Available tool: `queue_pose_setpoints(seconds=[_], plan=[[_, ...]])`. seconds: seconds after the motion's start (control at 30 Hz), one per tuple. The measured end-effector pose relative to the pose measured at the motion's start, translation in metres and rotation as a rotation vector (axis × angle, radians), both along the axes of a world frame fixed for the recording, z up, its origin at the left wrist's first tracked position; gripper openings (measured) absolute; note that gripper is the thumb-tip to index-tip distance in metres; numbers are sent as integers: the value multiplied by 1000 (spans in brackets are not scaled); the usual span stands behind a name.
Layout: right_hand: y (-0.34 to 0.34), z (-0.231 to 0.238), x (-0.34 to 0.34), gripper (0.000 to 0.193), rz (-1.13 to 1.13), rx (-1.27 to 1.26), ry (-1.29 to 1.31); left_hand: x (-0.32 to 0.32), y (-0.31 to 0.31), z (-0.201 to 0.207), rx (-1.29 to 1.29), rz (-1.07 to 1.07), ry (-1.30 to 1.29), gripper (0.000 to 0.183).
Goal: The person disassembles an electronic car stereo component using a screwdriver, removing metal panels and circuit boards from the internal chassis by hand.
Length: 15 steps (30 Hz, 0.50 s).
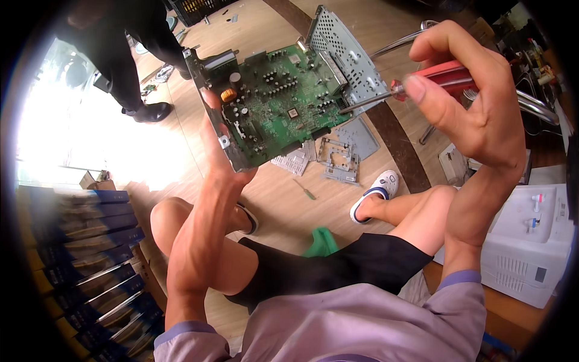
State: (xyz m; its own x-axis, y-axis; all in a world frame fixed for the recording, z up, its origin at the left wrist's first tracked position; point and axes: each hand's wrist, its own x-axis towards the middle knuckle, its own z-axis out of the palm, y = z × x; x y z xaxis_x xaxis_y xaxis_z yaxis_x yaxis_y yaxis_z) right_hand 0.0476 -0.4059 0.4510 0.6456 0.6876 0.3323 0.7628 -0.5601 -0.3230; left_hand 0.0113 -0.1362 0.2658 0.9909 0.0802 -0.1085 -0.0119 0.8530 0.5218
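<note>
My left hand [218, 136] is closed round the left metal edge of a green circuit board [274, 90], holding it up in front of me. The board sits in a grey metal frame, and a perforated metal panel [347, 45] rises from its far right side. In my right hand [476, 96] is a screwdriver [443, 75] with a clear red handle, gripped between thumb and fingers. Its shaft slants down left, and the tip meets the board's right edge near the panel. Whether it sits in a screw is too small to tell.
On the floor below lie metal brackets [341, 160], a flat grey plate [362, 137] and a small green screwdriver [306, 190]. A person in dark trousers [123, 66] stands at the far left. Stacked blue boxes [90, 259] are at my left, a white water dispenser [525, 241] at my right.
</note>
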Motion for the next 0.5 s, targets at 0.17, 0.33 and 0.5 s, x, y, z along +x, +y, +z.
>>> queue_pose_setpoints(seconds=[0.17, 0.33, 0.5], plan=[[29, -28, 9, 30, -5, 401, 177, -1, 3, -1, 5, -13, -4, 70], [45, -3, 3, 25, -33, 413, -85, 0, 12, -7, -98, -115, -126, 71], [33, 2, 2, 22, 79, 250, -41, -1, 3, 1, -42, -76, 16, 72]])
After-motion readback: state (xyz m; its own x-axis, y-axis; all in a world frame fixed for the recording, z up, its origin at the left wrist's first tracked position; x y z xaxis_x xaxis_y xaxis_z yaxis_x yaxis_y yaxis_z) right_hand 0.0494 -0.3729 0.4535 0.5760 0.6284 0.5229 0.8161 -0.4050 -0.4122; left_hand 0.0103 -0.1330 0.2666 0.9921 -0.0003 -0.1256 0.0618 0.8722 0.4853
